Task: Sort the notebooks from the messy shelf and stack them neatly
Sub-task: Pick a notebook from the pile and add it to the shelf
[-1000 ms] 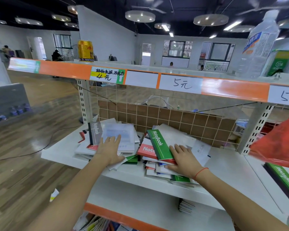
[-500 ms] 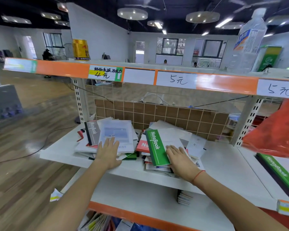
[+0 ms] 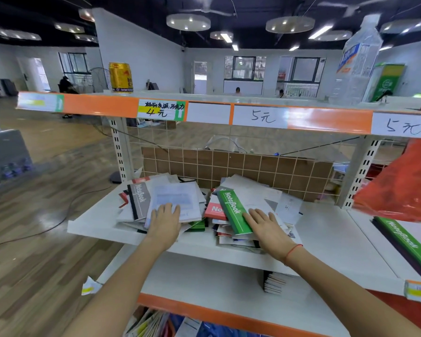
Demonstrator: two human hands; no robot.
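On the white shelf (image 3: 326,229) in the head view, I am seeing two messy heaps of notebooks lying side by side. The left hand (image 3: 164,221) is resting flat, fingers straight, on a pale notebook (image 3: 175,203) topping the left heap, gripping nothing. The right hand (image 3: 265,226) is lying flat with fingers spread on the right heap, just right of a tilted green notebook (image 3: 233,211), also holding nothing. Above the shelf, a gold can (image 3: 120,77) is standing.
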